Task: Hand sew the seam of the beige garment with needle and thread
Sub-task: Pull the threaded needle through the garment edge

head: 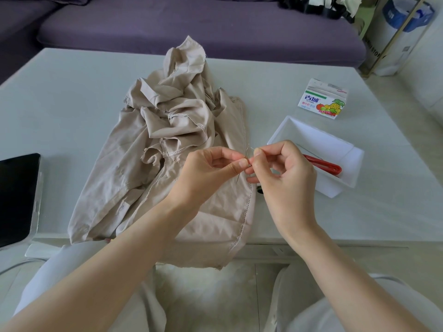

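Note:
The beige garment point(167, 149) lies crumpled on the pale table point(72, 104), its stitched seam running down the right edge and over the table's front. Above that seam my left hand point(211, 171) pinches a thin needle point(239, 174) between thumb and forefinger, the needle slanting down to the left. My right hand point(282, 171) pinches a fine thread point(250, 149) right beside the needle's upper end. The fingertips of both hands almost touch. The thread is barely visible.
A white tray point(318, 140) with a red tool point(323, 162) sits right of my hands. A small carton with fruit print point(322, 99) stands behind it. A dark tablet point(16, 197) lies at the left edge. A purple sofa point(191, 25) is beyond the table.

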Action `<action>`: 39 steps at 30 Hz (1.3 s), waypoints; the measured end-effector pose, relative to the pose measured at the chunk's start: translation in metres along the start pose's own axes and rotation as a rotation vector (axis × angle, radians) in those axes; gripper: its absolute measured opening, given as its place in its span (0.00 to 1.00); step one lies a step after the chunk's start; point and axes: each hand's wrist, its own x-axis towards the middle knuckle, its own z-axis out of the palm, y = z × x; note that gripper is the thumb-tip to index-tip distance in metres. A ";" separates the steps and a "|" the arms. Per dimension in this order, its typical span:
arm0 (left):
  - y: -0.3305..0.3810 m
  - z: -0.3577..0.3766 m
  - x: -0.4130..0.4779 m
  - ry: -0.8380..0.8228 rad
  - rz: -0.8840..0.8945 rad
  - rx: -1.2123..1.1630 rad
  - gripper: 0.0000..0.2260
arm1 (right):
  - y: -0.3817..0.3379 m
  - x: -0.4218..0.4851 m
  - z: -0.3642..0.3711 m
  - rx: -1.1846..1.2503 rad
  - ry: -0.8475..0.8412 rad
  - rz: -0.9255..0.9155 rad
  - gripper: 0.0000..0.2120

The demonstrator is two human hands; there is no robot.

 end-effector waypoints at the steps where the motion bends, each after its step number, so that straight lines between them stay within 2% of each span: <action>1: 0.000 0.000 0.000 0.002 0.001 0.000 0.13 | 0.000 0.000 0.000 -0.005 0.000 -0.004 0.06; 13: 0.002 0.000 -0.001 0.024 0.012 0.020 0.07 | 0.005 0.001 0.001 -0.035 0.007 -0.088 0.08; 20: 0.002 0.000 -0.001 0.023 0.027 0.035 0.12 | 0.005 0.001 0.001 -0.047 0.015 -0.116 0.09; 26: 0.002 -0.001 -0.002 0.016 0.049 0.039 0.07 | 0.007 0.000 0.000 -0.057 0.006 -0.117 0.06; 31: 0.003 -0.001 -0.003 0.005 0.061 0.025 0.07 | 0.007 -0.001 0.000 -0.060 -0.006 -0.133 0.04; 39: 0.004 -0.002 -0.003 0.016 0.091 0.063 0.03 | 0.007 -0.001 0.000 -0.038 -0.015 -0.131 0.03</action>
